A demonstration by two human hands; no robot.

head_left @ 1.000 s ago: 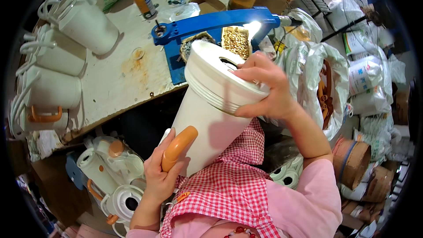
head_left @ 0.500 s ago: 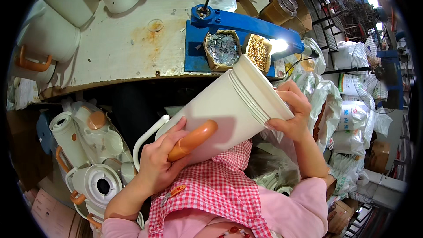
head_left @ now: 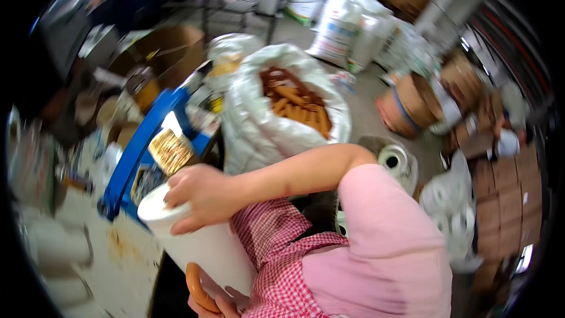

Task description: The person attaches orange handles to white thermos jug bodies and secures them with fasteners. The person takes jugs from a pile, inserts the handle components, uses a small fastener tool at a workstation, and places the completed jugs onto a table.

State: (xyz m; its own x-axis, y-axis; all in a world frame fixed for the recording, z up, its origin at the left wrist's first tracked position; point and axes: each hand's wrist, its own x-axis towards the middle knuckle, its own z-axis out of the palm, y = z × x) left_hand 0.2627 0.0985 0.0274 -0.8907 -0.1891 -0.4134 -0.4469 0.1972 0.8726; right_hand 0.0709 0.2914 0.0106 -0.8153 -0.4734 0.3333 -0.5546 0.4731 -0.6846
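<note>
A white jug (head_left: 203,253) with an orange handle (head_left: 198,288) is tilted in front of me, its round end toward the table at the left. Closed over that end, my right hand (head_left: 203,200) has its fingers on the rim. My left hand (head_left: 222,307) holds the jug low down, close to the handle; the picture's lower edge cuts it off and only some fingers show. Just beyond the jug's end are a box of gold-coloured small parts (head_left: 170,152) and a blue metal arm (head_left: 136,147) with a bright lamp.
A large white sack of orange handles (head_left: 297,115) stands beyond my right forearm. More white jugs (head_left: 56,244) stand on the pale table (head_left: 126,265) at the left. Cardboard boxes (head_left: 506,200) are stacked at the far right, with full sacks (head_left: 338,29) farther back.
The view has swung to the right, bringing in the sack of orange handles. My right arm now reaches across to the jug's end, which points left instead of right. Both hands still hold the jug.
</note>
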